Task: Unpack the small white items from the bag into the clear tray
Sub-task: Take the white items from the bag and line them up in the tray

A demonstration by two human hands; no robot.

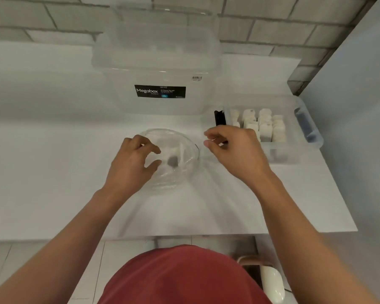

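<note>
A clear plastic bag lies crumpled on the white table, its mouth spread wide. One small white item shows inside it, blurred. My left hand grips the bag's left side with curled thumb and fingers. My right hand is just right of the bag's mouth, fingertips pinched together at its right edge; the film there is hard to make out. The clear tray stands to the right, behind my right hand, with several small white items standing in rows inside.
A large clear lidded Megabox container stands at the back against the tiled wall. A black object sits at the tray's left end. The table's front edge runs near my body, and a white shoe shows on the floor.
</note>
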